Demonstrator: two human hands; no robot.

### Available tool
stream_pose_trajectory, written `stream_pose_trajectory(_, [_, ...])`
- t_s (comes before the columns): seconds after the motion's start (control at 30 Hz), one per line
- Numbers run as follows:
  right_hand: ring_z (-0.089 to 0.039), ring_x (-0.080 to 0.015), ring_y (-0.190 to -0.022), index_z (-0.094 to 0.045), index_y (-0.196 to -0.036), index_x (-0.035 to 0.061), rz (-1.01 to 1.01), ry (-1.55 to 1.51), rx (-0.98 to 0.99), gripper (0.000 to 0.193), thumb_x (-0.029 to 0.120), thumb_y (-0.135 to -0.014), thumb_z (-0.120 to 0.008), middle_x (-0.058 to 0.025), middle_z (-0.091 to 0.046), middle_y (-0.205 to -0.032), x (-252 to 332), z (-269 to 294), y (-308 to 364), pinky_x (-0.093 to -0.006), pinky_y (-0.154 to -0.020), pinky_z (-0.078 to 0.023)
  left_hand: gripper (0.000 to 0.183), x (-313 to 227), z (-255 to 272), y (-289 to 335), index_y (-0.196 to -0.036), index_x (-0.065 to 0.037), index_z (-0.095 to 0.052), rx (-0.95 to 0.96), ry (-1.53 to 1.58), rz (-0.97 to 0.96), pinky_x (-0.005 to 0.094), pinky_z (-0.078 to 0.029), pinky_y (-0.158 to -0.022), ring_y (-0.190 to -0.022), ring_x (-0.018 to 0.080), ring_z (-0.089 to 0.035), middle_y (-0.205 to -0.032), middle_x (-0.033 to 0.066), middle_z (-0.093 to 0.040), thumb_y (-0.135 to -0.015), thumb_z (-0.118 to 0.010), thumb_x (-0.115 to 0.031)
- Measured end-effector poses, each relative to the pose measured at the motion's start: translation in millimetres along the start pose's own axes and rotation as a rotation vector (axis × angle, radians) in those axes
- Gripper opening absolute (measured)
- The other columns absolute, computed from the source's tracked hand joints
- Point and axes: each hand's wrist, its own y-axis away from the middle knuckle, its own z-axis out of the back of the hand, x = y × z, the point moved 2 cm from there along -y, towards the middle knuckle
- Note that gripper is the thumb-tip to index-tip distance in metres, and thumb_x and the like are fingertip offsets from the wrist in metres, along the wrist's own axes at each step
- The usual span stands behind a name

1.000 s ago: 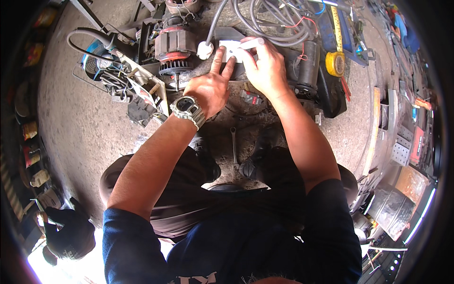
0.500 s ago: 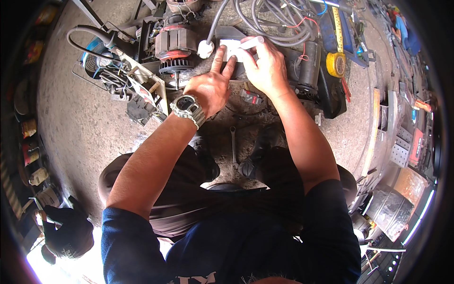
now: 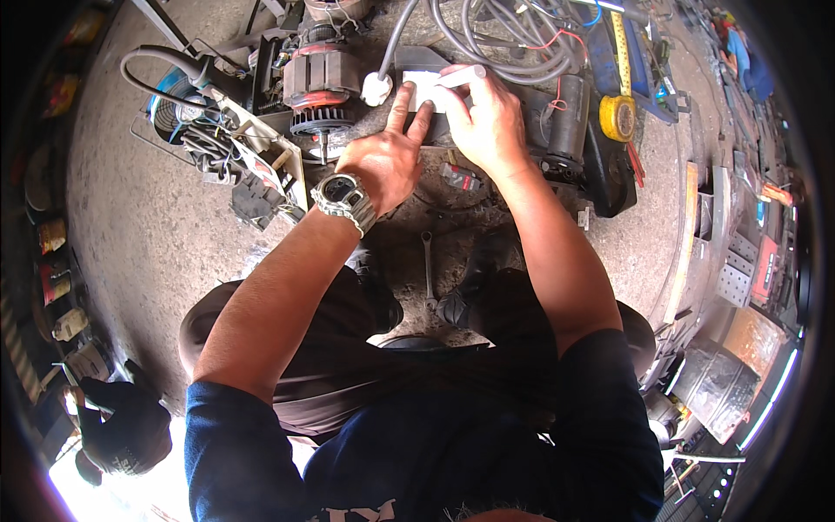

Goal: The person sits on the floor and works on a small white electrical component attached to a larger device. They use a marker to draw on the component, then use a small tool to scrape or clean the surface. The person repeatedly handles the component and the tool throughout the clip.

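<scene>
Sheet [image 3: 423,84] could skid, I think, if my left hand [image 3: 384,165], fingers spread, lifts while right hand [image 3: 492,130] pinches white marker [image 3: 461,77].

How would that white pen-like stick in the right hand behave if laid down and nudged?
The white pen-like stick looks slim, so probably light in the right hand. It shows no bend, suggesting stiffness. Its barrel seems rounded, so it may roll.

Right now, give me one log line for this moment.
left hand: touching white sheet | right hand: holding white pen-like tool | yellow tape measure: blade out
</scene>
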Motion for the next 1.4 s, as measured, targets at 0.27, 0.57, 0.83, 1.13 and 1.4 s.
stream_pose_trajectory(0.27, [-0.076, -0.0379, -0.096, -0.067, -0.111, 0.0064, 0.004, -0.002, -0.014, 0.02, 0.015, -0.098, -0.078, -0.0119, -0.078, -0.107, -1, -1, 1, -0.0479, -0.083, -0.062, 0.084, -1, -1, -1, -0.174, -0.016, -0.027, -0.014, -0.019, 0.005, 0.0484, -0.067, -0.087, -0.108, 0.0406, -0.079, -0.183, 0.0227, -0.013, -0.099, -0.064, -0.022])
stream_pose_trajectory(0.57, [-0.077, -0.0384, -0.096, -0.068, -0.114, 0.0049, -0.03, -0.024, -0.049, 0.022, 0.016, -0.098, -0.079, -0.0147, -0.078, -0.106, -3, 0, 2, -0.0478, -0.083, -0.062, 0.085, -1, 0, 0, -0.174, -0.016, -0.027, -0.022, -0.007, 0.004, 0.0488, -0.067, -0.088, -0.108, 0.0409, -0.079, -0.183, 0.0227, -0.012, -0.099, -0.064, -0.021])
stream_pose_trajectory(0.83, [-0.076, -0.0382, -0.097, -0.067, -0.114, 0.0053, 0.028, -0.009, -0.021, 0.023, 0.016, -0.098, -0.079, -0.0135, -0.078, -0.107, -1, 0, 1, -0.0473, -0.084, -0.061, 0.085, 1, -2, 0, -0.174, -0.015, -0.026, -0.022, 0.005, -0.01, 0.049, -0.067, -0.088, -0.109, 0.0415, -0.078, -0.183, 0.0231, -0.011, -0.099, -0.064, -0.022])
stream_pose_trajectory(1.13, [-0.077, -0.0365, -0.094, -0.067, -0.113, 0.0037, -0.023, -0.001, -0.058, 0.021, 0.01, -0.097, -0.078, -0.0135, -0.078, -0.107, 3, 5, 3, -0.0456, -0.082, -0.062, 0.085, -1, 1, -1, -0.175, -0.015, -0.023, 0.018, -0.023, 0.009, 0.0492, -0.067, -0.089, -0.114, 0.0409, -0.077, -0.183, 0.023, -0.009, -0.101, -0.063, -0.024])
stream_pose_trajectory(1.4, [-0.078, -0.0306, -0.086, -0.07, -0.113, 0.0041, -0.077, -0.092, -0.2, 0.025, 0.008, -0.093, -0.085, -0.0106, -0.08, -0.105, 11, 19, 12, -0.0403, -0.074, -0.063, 0.084, 1, -2, -1, -0.175, -0.014, -0.023, -0.017, -0.023, -0.019, 0.0482, -0.067, -0.09, -0.117, 0.0416, -0.076, -0.183, 0.0232, -0.009, -0.102, -0.062, -0.025])
